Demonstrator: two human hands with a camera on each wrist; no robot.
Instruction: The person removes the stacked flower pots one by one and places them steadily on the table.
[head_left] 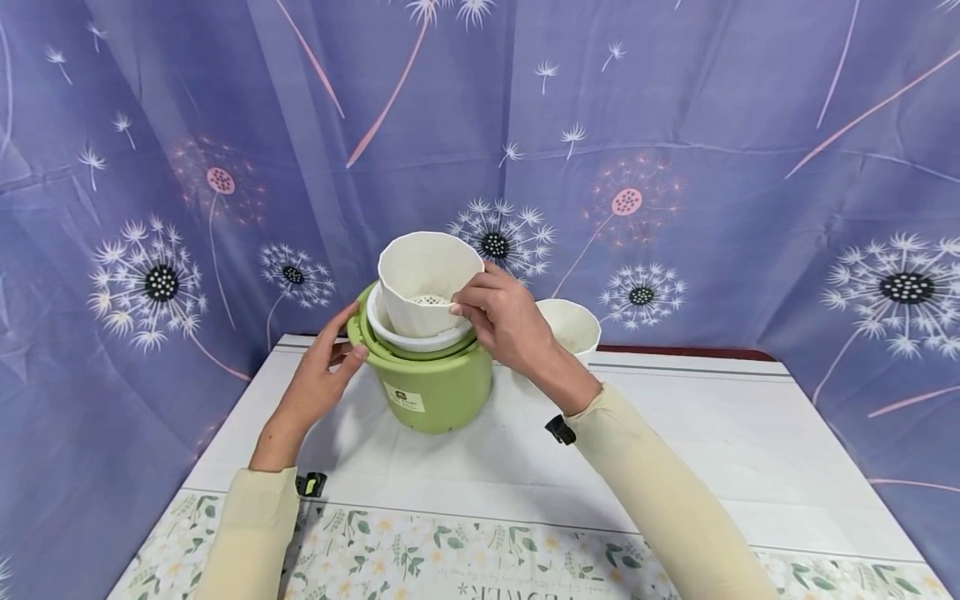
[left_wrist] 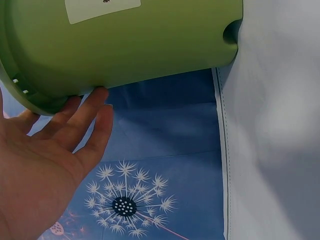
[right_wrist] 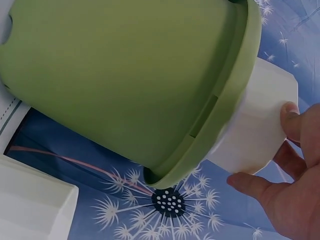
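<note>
A white faceted flower pot [head_left: 420,271] with a perforated bottom stands partly inside a round white pot [head_left: 393,336], which is nested in a green flower pot [head_left: 442,387]. My right hand [head_left: 510,317] pinches the faceted pot's wall at its right side; in the right wrist view, thumb and fingers hold its rim end [right_wrist: 265,120]. On the left, my left hand [head_left: 318,383] holds the green pot's rim. In the left wrist view its fingers [left_wrist: 92,112] touch the green wall beneath the rim. The nested pots' lower parts are hidden.
Another white pot [head_left: 573,327] stands on the table to the right, partly behind my right hand. A white cloth [head_left: 675,450] with a flowered front strip covers the table. Blue dandelion-print curtains [head_left: 675,100] hang close behind and at both sides.
</note>
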